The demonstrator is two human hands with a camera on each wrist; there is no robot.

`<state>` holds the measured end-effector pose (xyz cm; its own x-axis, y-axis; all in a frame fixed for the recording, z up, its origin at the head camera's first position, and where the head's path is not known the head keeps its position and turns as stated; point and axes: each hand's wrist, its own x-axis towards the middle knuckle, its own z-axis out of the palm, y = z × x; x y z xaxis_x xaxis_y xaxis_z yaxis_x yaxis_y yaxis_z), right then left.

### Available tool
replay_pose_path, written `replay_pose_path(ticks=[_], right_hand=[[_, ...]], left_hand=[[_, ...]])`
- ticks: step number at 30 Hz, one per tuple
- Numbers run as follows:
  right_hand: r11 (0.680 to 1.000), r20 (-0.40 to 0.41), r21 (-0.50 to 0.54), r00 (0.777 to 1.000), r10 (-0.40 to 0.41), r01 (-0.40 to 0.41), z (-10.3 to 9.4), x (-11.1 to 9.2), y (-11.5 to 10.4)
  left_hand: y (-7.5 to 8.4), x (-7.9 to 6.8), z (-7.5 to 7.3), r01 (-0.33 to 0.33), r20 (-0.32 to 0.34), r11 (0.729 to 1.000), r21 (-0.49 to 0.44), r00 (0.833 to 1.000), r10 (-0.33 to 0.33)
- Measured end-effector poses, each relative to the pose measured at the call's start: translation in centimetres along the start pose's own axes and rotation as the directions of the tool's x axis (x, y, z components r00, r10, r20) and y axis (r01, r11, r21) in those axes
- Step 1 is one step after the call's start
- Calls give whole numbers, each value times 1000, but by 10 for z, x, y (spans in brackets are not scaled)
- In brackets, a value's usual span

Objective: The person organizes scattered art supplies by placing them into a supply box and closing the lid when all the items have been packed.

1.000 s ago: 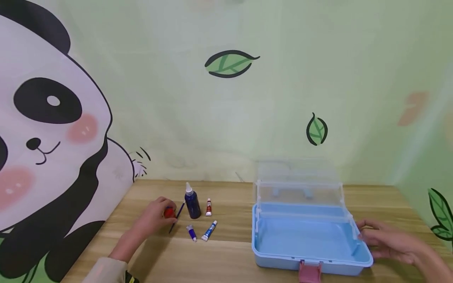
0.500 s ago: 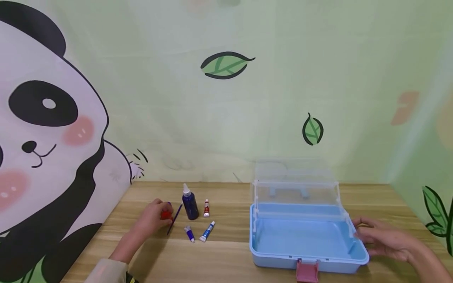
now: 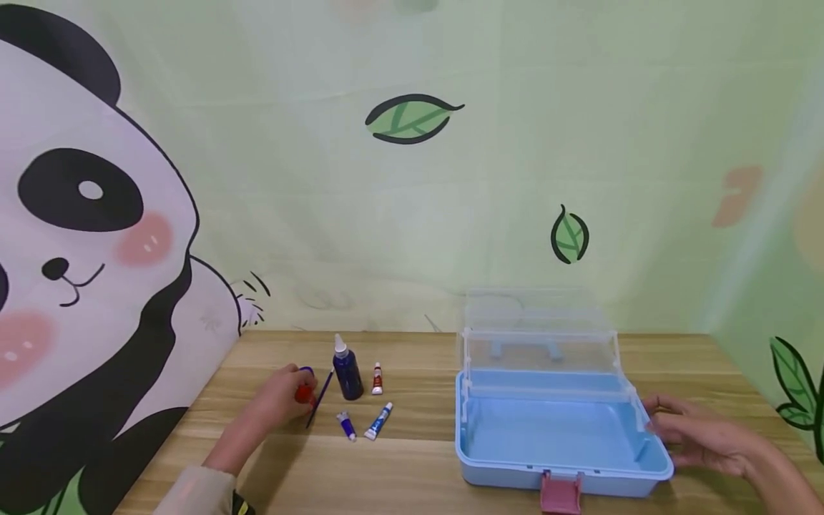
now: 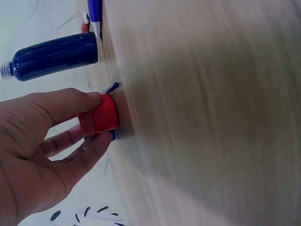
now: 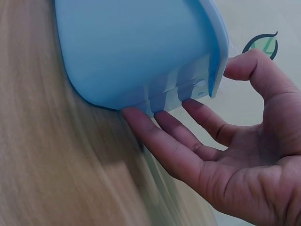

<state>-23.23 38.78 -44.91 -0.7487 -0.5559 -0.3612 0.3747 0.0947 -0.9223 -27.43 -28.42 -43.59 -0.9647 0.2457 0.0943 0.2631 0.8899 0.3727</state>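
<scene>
Well to the left of the blue box [image 3: 502,478], a red pot [image 4: 101,117] is pinched between the thumb and fingers of the left hand [image 3: 282,398]; something blue [image 3: 307,370], hard to make out, is partly hidden there. The box's right side is touched by the right hand [image 3: 711,438], its fingers spread apart.

In the head view the left grip [image 3: 283,397] covers part of the red pot [image 3: 304,394] and most of a blue thing [image 3: 307,370] beyond it, too little showing to identify; lettering on the light-blue tube [image 3: 378,422] is too small to read. The left edge cuts the panda [image 3: 90,247] and, in the left wrist view, the bottle [image 4: 55,55]. The right wrist view crops the box [image 5: 131,52], blurs the bench [image 5: 42,141] and shows a printed leaf [image 5: 270,44] partly behind the right grip [image 5: 235,141]
</scene>
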Motion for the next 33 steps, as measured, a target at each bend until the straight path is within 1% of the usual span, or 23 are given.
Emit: replay_pose_path(ticks=[4,10,14,18,21,25,29,33], right_hand=[[999,-21,-34,1000,-6,5,0,0,1],[999,-45,-49,999,4,-6,5,3,1],[997,-69,-74,998,-2,-3,6,1,-2],[994,-93,-110,996,-10,-1,7,3,-5],[991,-101,-135,995,-17,4,7,5,-5],[992,-113,-127,993,-16,2,6,0,-4],[995,-119,-96,993,-10,-1,8,-6,-2],[998,-135,-70,991,-12,3,11,-8,-1]], left_hand=[[-1,-4,0,-30,-27,999,-19,999,29],[-4,-17,-6,-13,-28,1000,-28,1000,12],[2,-22,-14,-49,-55,998,-41,997,47],[9,-28,-24,-105,-69,994,-24,992,103],[19,-33,-31,-138,-43,990,-16,990,137],[44,-37,-37,-200,-19,980,5,980,200],[65,-39,-40,-275,-25,961,29,961,275],[77,-38,-40,-332,-39,941,58,941,335]])
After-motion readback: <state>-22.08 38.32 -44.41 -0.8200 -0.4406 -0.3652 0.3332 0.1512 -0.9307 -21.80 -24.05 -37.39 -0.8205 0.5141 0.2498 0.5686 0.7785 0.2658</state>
